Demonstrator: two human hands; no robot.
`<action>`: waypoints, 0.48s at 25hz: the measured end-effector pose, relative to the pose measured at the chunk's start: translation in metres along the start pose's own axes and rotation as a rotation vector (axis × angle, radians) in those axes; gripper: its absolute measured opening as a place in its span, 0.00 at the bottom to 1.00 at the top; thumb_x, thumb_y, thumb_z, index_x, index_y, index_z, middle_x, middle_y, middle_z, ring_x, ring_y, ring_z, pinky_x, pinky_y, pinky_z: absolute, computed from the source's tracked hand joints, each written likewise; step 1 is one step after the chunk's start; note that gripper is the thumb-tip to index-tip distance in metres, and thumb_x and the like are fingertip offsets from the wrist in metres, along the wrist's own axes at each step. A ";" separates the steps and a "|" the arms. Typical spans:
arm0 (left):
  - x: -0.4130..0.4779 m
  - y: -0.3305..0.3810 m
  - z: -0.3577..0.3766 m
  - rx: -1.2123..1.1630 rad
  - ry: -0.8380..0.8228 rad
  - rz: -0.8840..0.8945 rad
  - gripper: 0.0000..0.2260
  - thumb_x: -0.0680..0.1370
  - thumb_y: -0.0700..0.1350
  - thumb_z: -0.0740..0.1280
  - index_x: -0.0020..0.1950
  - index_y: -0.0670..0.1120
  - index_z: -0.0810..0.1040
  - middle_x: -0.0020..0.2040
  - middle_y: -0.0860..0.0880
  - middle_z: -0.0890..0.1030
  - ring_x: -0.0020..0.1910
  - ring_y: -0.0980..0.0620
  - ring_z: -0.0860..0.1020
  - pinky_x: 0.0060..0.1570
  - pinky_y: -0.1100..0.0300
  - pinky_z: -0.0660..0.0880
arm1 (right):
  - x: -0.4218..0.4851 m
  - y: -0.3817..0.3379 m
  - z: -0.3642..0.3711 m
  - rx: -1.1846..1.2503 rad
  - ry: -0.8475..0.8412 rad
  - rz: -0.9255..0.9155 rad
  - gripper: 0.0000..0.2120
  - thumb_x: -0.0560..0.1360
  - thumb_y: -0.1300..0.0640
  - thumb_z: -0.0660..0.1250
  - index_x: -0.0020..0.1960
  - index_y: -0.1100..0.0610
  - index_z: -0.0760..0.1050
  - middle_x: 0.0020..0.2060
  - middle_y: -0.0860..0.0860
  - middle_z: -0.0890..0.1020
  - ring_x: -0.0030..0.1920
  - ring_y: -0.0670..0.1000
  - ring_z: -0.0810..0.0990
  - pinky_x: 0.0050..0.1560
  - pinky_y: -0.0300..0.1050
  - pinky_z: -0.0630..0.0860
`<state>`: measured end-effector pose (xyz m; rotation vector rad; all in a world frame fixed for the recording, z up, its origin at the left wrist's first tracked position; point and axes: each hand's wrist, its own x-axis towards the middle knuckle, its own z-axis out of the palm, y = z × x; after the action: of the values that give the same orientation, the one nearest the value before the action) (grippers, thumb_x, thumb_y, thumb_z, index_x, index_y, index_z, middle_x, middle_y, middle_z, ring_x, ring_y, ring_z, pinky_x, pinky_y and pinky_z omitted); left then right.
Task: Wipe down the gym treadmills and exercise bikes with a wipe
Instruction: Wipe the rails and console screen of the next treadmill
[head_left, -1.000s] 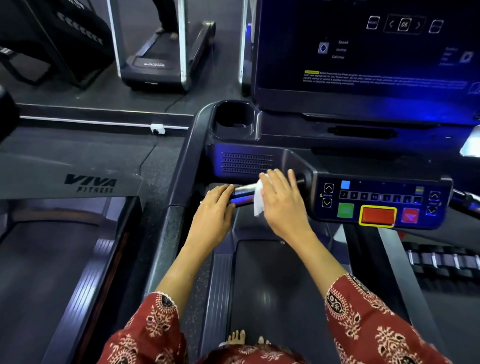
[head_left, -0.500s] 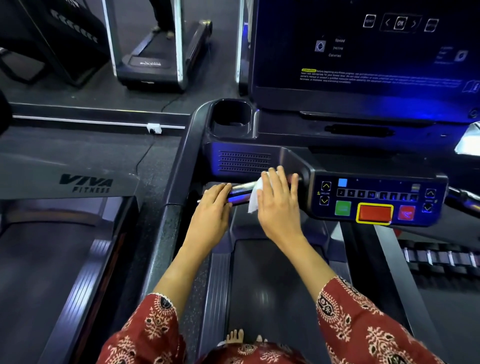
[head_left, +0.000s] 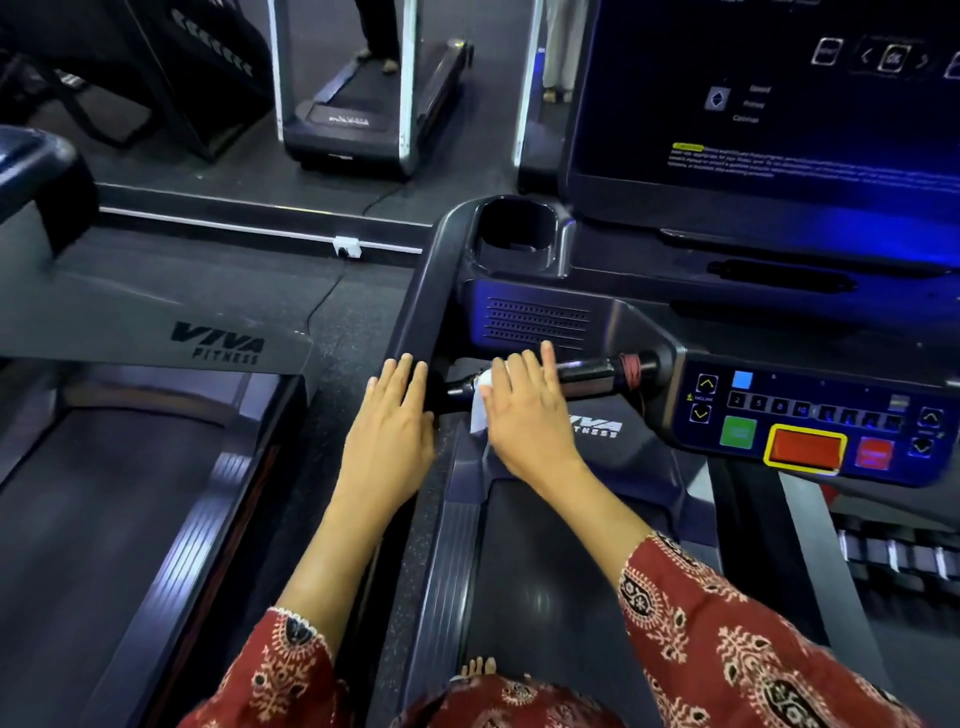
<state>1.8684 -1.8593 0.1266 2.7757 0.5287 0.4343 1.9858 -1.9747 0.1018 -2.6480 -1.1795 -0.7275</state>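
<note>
I stand on a dark treadmill whose chrome handlebar runs left from the control panel. My right hand lies over the left part of that bar and presses a white wipe against it; the wipe hangs down below my fingers. My left hand rests flat with fingers together on the left end of the bar, where it meets the dark side rail. It holds nothing that I can see.
A cup holder sits above the bar, with the big screen to its right. A second treadmill belt lies to the left. Farther back stands another treadmill with a person's legs on it. Dumbbells lie low right.
My right hand has slid the wipe leftward along the bar, baring the chrome part and its red-wound end near the panel. My left hand has shifted left onto the bar's end.
</note>
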 end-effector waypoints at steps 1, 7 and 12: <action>-0.003 -0.002 0.000 -0.035 -0.004 -0.006 0.25 0.77 0.35 0.64 0.73 0.34 0.62 0.74 0.36 0.62 0.74 0.37 0.59 0.72 0.48 0.54 | 0.002 -0.011 0.004 0.015 -0.009 -0.058 0.19 0.78 0.56 0.54 0.57 0.67 0.76 0.46 0.59 0.78 0.51 0.62 0.77 0.72 0.57 0.53; -0.014 -0.009 0.000 -0.177 0.037 -0.014 0.24 0.81 0.40 0.60 0.76 0.39 0.58 0.77 0.43 0.55 0.77 0.46 0.52 0.71 0.61 0.42 | -0.010 0.011 0.014 -0.053 0.084 -0.289 0.21 0.75 0.57 0.55 0.64 0.65 0.75 0.61 0.60 0.78 0.64 0.59 0.76 0.74 0.58 0.43; -0.010 -0.002 0.003 -0.092 0.033 0.019 0.24 0.75 0.34 0.67 0.70 0.33 0.67 0.71 0.35 0.65 0.71 0.36 0.64 0.69 0.50 0.53 | -0.013 -0.015 0.022 -0.091 0.014 -0.225 0.23 0.75 0.56 0.56 0.67 0.63 0.72 0.63 0.58 0.77 0.67 0.58 0.73 0.73 0.61 0.37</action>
<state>1.8599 -1.8619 0.1203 2.6923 0.4773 0.4966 1.9759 -1.9659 0.0754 -2.6034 -1.4913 -0.8523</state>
